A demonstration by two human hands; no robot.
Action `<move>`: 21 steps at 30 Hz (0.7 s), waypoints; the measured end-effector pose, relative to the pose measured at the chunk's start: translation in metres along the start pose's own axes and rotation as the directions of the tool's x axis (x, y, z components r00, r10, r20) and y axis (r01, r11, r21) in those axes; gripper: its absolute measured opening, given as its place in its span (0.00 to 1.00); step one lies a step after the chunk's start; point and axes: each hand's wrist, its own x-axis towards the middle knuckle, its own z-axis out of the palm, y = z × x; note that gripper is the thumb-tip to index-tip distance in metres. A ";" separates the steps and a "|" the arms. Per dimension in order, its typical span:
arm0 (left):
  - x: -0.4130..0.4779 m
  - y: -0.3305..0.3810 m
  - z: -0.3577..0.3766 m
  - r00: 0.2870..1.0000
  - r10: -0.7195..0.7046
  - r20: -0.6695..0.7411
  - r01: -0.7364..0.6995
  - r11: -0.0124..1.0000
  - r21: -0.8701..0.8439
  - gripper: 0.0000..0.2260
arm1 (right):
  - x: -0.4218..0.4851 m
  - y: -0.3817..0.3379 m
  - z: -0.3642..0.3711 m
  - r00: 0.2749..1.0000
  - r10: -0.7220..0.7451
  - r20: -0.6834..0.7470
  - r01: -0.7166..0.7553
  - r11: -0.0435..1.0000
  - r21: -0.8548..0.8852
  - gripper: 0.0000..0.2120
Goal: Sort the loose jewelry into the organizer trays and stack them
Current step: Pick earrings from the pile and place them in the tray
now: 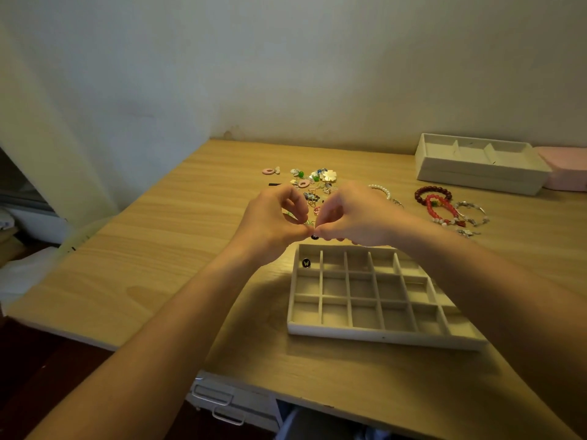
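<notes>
**Figure: pinch at the tray's far left corner.** My left hand [273,217] and right hand [355,214] meet fingertip to fingertip over the middle of the worktop [158,249], just beyond the far left corner of the grid tray [381,336]. Each pinches thumb against forefinger on one small greenish piece [309,223], with the other fingers curled. The piece is too small for me to tell its kind. I judge that I am freeing or closing it before it goes into a cell.

To do this well, I keep the pinch low and draw it back over the tray, so that a slip lands in a cell. I work with short pulls, then release it near the black charm [306,262] in the far left corner cell.

The pile [313,182] lies just behind my hands, toward the back edge, and the bracelets [440,206] lie to its right. A deep tray [476,176] sits at the back right corner. My right forearm crosses above the grid tray's right cells, so I lift it before swinging. I judge the freest room to be left of the tray, toward the left edge.
</notes>
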 end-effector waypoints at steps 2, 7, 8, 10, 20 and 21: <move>-0.001 -0.004 0.000 1.000 -0.012 0.003 0.012 1.000 -0.011 0.13 | 0.001 0.001 0.002 1.000 -0.009 0.006 0.009 1.000 -0.018 0.04; -0.001 -0.017 -0.006 0.996 -0.001 0.088 -0.019 0.975 0.223 0.04 | -0.001 0.010 0.004 0.999 0.003 0.050 -0.003 1.000 -0.001 0.03; -0.002 -0.018 -0.008 0.990 -0.009 0.139 -0.031 0.959 0.281 0.03 | -0.001 0.011 0.005 0.998 0.003 0.066 -0.002 1.000 -0.013 0.03; -0.003 -0.018 -0.010 0.977 -0.037 0.209 -0.042 0.932 0.361 0.03 | 0.001 0.014 0.007 0.995 0.007 0.099 -0.004 0.999 -0.035 0.04; 0.003 0.007 -0.001 0.964 -0.151 0.218 -0.042 0.725 0.688 0.03 | 0.006 0.003 0.020 0.989 0.023 0.144 0.000 0.988 -0.157 0.02; 0.003 0.008 -0.001 0.957 -0.180 0.229 -0.027 0.727 0.686 0.04 | 0.006 0.002 0.021 0.990 0.037 0.139 -0.013 0.985 -0.174 0.02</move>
